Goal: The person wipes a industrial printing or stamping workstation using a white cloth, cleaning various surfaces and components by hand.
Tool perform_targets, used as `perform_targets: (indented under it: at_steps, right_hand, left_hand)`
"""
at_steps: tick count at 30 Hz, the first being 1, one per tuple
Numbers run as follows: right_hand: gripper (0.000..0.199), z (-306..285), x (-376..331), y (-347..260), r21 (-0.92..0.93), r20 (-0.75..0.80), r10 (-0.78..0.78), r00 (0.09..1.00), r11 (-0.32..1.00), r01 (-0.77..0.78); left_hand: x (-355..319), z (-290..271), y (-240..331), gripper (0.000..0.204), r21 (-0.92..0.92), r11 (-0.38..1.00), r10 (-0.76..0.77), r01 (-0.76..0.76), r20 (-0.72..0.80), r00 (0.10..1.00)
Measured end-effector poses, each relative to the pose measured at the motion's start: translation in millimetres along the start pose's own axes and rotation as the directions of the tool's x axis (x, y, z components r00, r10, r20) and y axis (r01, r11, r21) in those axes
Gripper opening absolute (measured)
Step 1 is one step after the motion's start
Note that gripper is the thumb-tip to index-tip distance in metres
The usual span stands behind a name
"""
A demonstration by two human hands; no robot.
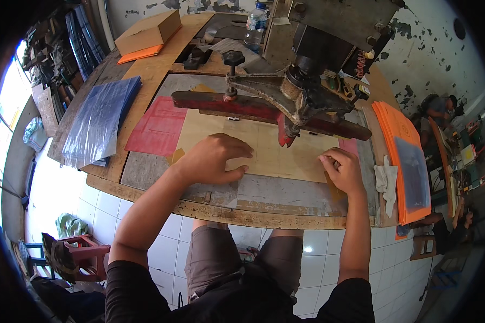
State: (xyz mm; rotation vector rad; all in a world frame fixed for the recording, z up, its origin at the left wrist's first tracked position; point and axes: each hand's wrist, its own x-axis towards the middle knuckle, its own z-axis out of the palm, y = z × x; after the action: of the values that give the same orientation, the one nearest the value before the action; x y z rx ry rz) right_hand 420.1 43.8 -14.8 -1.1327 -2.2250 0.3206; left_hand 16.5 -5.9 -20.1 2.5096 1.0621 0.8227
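Note:
A beige sheet [264,148] lies flat on the grey metal bed of a press, partly hidden beneath the press's red-edged bar [253,110]. Over the left part of this sheet is my left hand [213,159], its thumb and fingers apart and nothing between them. My right hand [342,169] is at the sheet's right end with fingers curled in and the thumb against them. Whether anything is pinched there is too small to tell. A red sheet [156,126] sticks out from under the beige one on the left.
Clear bluish plastic sleeves [99,121] are stacked at the table's left. Orange folders [396,156] topped by a clear sleeve, and a white cloth [385,180], lie on the right. Behind are a cardboard box [148,32] and a water bottle [256,27]. Other people sit at far right.

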Motion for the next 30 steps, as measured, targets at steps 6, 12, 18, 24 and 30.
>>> perform_targets:
  at_steps: [6, 12, 18, 24, 30]
  right_hand:
    - [0.018, -0.3, -0.2, -0.4, 0.027, -0.005, 0.004, 1.0, 1.0, -0.004]
    - [0.022, -0.3, -0.9, 5.2, -0.01, -0.019, 0.003, 1.0, 1.0, -0.003]
    - [0.024, 0.5, -0.6, 4.0, -0.03, -0.061, -0.018, 0.998, 0.999, 0.016]
    - [0.02, 0.8, -1.3, 7.1, 0.02, -0.059, -0.029, 0.998, 0.999, 0.03]
    - [0.019, -1.3, -0.9, 4.1, 0.057, -0.055, -0.043, 0.998, 0.997, 0.046]
  left_hand:
    - [1.8, -0.8, 2.4, 0.036, -0.017, 1.0, 0.011, -0.012, -0.065, 0.998]
    - [5.6, -3.0, 4.9, 0.027, 0.034, 0.998, 0.061, -0.056, -0.172, 0.983]
    - [6.4, -1.8, 4.5, 0.014, 0.068, 0.995, 0.09, -0.077, -0.227, 0.97]
    - [7.2, -2.0, 5.1, 0.007, 0.08, 0.994, 0.089, -0.072, -0.231, 0.969]
    - [6.7, -3.2, 6.4, 0.006, 0.081, 0.995, 0.066, -0.05, -0.207, 0.976]
